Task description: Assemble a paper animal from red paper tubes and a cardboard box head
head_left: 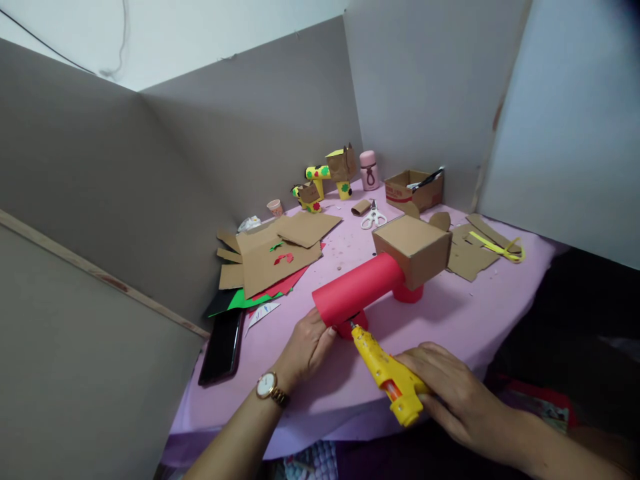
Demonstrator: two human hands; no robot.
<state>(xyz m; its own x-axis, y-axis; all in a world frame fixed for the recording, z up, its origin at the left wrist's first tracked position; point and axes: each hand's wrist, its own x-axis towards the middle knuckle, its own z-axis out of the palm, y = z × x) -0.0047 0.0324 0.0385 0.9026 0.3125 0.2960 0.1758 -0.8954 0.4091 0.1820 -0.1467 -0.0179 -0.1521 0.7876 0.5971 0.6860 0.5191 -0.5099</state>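
Bracing the red tube, left hand clasps its left end, likely for steadiness; right hand grips glue gun, nozzle by leg.

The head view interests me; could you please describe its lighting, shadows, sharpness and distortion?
Head view: light looks soft, without strong glare; a faint shadow falls on the tablecloth near the cardboard box; wide-angle distortion seems to slant the grey panels; the yellow glue gun reads clearly, fine detail on the distant pink bottle less so.
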